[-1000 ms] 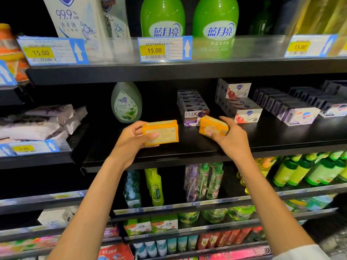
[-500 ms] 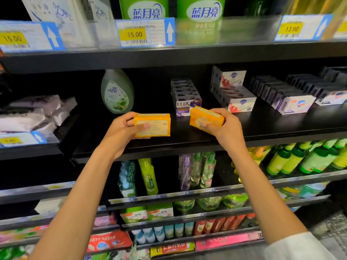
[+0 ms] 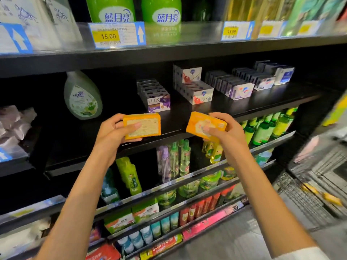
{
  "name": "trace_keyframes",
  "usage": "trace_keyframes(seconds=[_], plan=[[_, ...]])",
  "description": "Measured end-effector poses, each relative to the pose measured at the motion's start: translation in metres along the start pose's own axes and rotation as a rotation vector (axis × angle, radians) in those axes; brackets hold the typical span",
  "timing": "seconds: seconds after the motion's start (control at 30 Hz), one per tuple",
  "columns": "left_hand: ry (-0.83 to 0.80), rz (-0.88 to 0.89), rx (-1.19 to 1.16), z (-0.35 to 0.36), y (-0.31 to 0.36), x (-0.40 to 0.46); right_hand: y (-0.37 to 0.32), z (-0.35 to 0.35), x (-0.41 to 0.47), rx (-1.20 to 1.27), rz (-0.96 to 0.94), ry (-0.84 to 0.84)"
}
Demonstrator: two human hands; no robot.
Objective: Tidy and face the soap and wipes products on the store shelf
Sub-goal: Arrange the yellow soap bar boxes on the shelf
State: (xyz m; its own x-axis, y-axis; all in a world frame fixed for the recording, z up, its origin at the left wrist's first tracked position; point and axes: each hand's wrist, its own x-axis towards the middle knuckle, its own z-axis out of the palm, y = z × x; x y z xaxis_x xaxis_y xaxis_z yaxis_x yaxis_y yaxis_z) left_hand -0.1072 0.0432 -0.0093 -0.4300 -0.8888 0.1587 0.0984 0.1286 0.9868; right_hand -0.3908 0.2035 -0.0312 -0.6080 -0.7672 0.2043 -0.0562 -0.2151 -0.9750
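Observation:
My left hand (image 3: 112,133) grips an orange soap box (image 3: 145,125) with its printed back panel facing me. My right hand (image 3: 228,133) grips a second orange soap box (image 3: 202,122), tilted, its picture side towards me. Both boxes hang just in front of the black middle shelf (image 3: 169,141). On that shelf stand a row of purple LUX soap boxes (image 3: 158,104), white soap boxes with red print (image 3: 199,94) and further rows of white and purple soap boxes (image 3: 242,90). Packs of wipes (image 3: 15,122) lie stacked at the far left.
A pale green soap bottle (image 3: 82,96) stands at the left of the middle shelf. Green bottles (image 3: 112,10) and price tags (image 3: 117,34) line the shelf above. Lower shelves hold several bottles (image 3: 129,175) and packs. A wire basket (image 3: 317,184) sits at the lower right.
The view has swung to the right and moved closer to the shelf. Both hands still hold their orange boxes at about the same height; the right box is tilted more.

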Motion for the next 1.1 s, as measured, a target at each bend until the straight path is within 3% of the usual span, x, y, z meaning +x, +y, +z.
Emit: trace_keyframes(seconds=[0.17,0.37,0.67,1.1], plan=[[-0.103,-0.027,-0.103,0.07,-0.016,-0.021,0.007,-0.057,-0.05,0.036,0.065,0.135],[-0.262,-0.189,-0.215,0.176,-0.063,-0.045,0.018,-0.144,-0.107,0.05,0.109,0.318],[-0.468,-0.338,-0.252,0.359,-0.125,-0.101,0.043,-0.305,-0.19,0.106,0.177,0.651],[-0.569,-0.557,-0.235,0.582,-0.19,-0.167,0.084,-0.505,-0.23,0.173,0.27,0.848]])
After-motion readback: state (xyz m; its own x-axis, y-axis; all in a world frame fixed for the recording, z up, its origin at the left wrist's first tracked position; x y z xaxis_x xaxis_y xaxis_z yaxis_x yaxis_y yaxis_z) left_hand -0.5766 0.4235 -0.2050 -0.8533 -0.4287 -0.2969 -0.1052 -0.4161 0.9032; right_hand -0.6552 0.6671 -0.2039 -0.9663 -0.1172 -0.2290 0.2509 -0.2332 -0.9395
